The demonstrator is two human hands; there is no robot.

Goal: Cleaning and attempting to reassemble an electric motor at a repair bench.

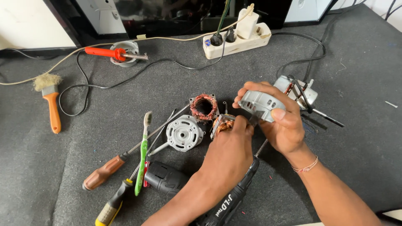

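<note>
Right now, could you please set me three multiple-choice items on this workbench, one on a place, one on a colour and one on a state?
1. Where does the soldering iron lie?
A. at the far left, on a round metal part
B. under the drill
C. on the power strip

2. What colour is the paintbrush handle?
A. blue
B. orange
C. white

3. How is the grey motor cover held?
A. lying loose on the mat
B. clamped in a vise
C. lifted in the right hand

Answers:
1 A, its red handle and tip rest across a round metal part near the far edge.
2 B, the handle below the bristles is orange.
3 C, the right fingers wrap it above the mat, while the left hand pinches something small and dark against it.
</note>
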